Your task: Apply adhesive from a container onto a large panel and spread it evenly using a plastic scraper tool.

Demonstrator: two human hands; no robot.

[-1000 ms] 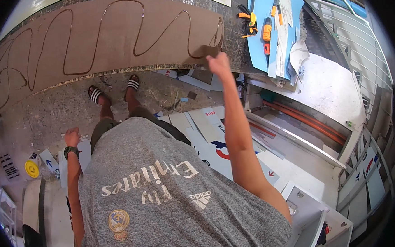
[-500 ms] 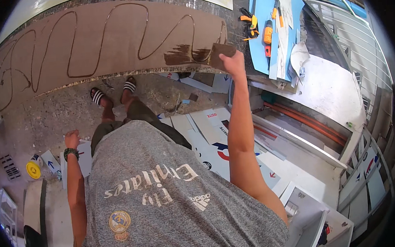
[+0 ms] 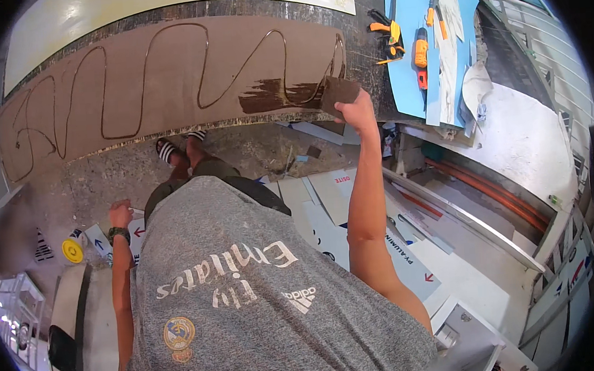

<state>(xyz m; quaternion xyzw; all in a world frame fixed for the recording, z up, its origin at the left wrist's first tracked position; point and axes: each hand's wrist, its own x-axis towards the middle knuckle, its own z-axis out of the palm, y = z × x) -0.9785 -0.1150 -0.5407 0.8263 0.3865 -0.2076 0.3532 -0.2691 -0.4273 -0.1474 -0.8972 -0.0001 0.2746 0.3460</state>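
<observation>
My right hand [image 3: 358, 111] is closed on a small brown square spreader [image 3: 341, 94], its thumb across the near edge. The spreader rests against the near right end of a long brown board [image 3: 188, 73]. A thin, shiny line of dark glue [image 3: 142, 79] winds in tall loops along the board. Just left of the spreader lies a dark, wet smeared patch of glue [image 3: 264, 98], streaky at its left end. My left hand [image 3: 120, 214] hangs low beside my thigh, away from the board. It holds nothing that I can see, and its fingers are loosely bent.
Right of the board, an orange cordless drill [image 3: 422, 55], a clamp [image 3: 386, 29] and orange-handled pliers [image 3: 434, 15] lie on or beside blue sheets [image 3: 404, 77]. A pale panel [image 3: 184, 5] lies behind. Printed panels [image 3: 411, 267] and a yellow-lidded tub [image 3: 73, 249] are on the floor.
The smeared glue patch beside the spreader is darker and fuller. My right hand still grips the spreader near the board's right end. The whole view has shifted, and a blurred shape appears at left.
</observation>
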